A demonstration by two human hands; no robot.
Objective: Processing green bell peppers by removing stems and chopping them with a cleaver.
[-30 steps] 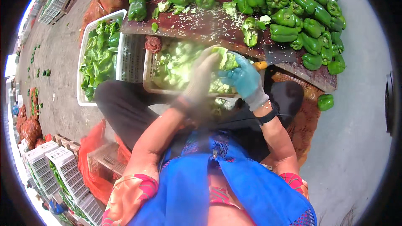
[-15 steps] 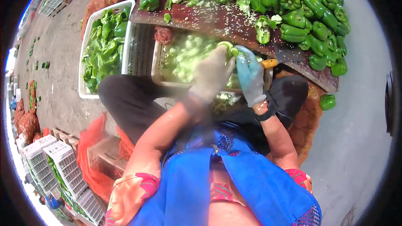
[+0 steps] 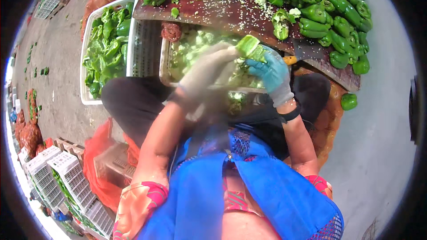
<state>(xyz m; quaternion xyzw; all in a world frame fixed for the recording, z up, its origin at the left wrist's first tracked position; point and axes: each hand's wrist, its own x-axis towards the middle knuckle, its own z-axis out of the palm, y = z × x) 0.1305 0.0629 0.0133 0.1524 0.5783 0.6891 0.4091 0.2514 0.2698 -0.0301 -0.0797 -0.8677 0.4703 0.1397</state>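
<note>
Over a white crate (image 3: 165, 69) of pale green pepper cores and scraps, a cut-open green bell pepper (image 3: 248, 46) shows its hollow inside. My left hand (image 3: 209, 67), in a whitish glove, closes its fingertips on the pepper's left edge; the glove is somewhat blurred. From the right, my right hand (image 3: 272, 73), in a blue-and-grey glove, has its fingers curled around the lower part of the pepper. Beside that hand lies a knife with a yellow-orange handle (image 3: 290, 60), its wide blade resting on the board's edge.
Whole green peppers (image 3: 342, 26) are heaped on a dark red board (image 3: 209, 13) strewn with seeds. At left stands a white crate (image 3: 84, 84) of opened peppers. A red net bag (image 3: 100, 151) and stacked white crates (image 3: 73, 173) are at lower left. One loose pepper (image 3: 349, 102) lies right.
The pepper between my hands has turned upward and now shows its open inside. My left hand has shifted left, and my right hand has moved slightly right.
</note>
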